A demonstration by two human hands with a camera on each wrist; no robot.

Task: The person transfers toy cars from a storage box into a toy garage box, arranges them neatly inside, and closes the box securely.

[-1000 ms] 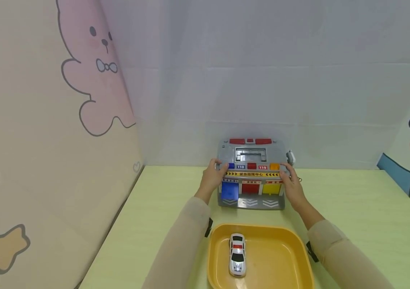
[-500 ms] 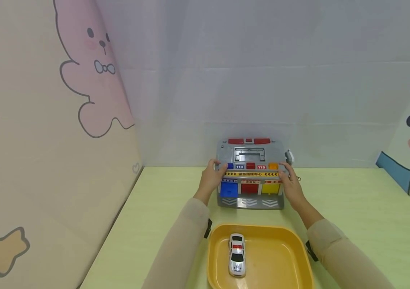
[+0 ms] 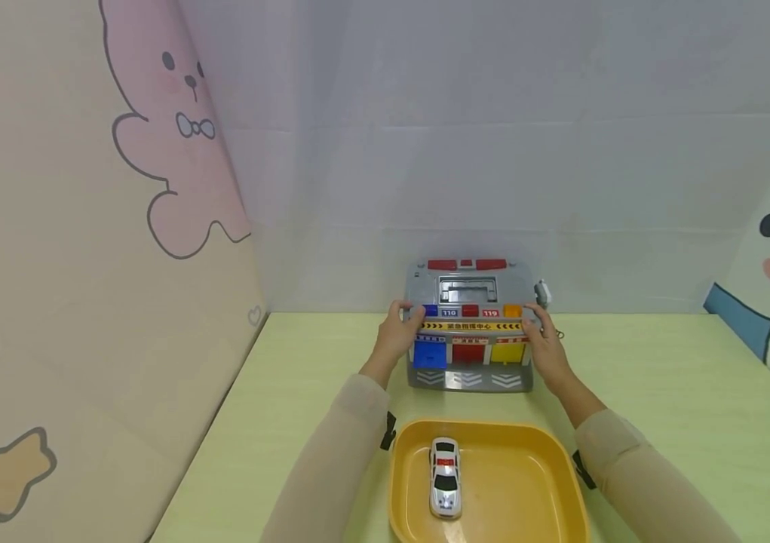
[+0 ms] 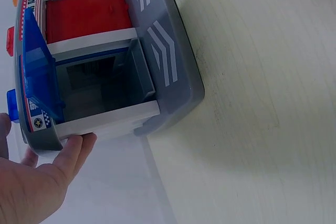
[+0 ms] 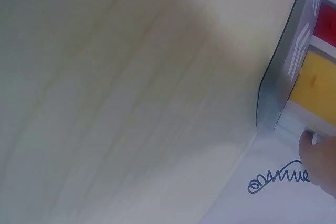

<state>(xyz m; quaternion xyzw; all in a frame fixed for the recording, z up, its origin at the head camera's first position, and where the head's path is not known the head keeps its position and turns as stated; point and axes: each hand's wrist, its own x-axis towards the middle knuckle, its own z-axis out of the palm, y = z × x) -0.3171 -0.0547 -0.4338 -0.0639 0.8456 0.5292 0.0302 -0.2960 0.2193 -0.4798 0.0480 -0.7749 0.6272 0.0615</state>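
A grey toy garage (image 3: 469,326) with red, blue and yellow parts stands at the table's back. My left hand (image 3: 394,339) grips its left side, the thumb on the front edge. On its right side my right hand (image 3: 549,351) holds on in the same way. In the left wrist view, the blue door (image 4: 41,69) is swung up over a hollow bay, and the left hand (image 4: 39,187) is around the corner beside it. The red door (image 4: 88,17) is down. Only part of the right hand (image 5: 321,163) shows in the right wrist view, near the yellow door (image 5: 315,82).
A yellow tray (image 3: 513,429) lies in front of the garage, with a white toy police car (image 3: 446,479) at its left. A grey-white piece (image 3: 543,292) sticks out at the garage's right, and a curly dark cord (image 5: 273,178) hangs there. Cloth (image 3: 480,151) backs the table.
The blue door's lower edge sits slightly higher than a second ago. Both hands keep their hold on the garage; the head view has shifted slightly.
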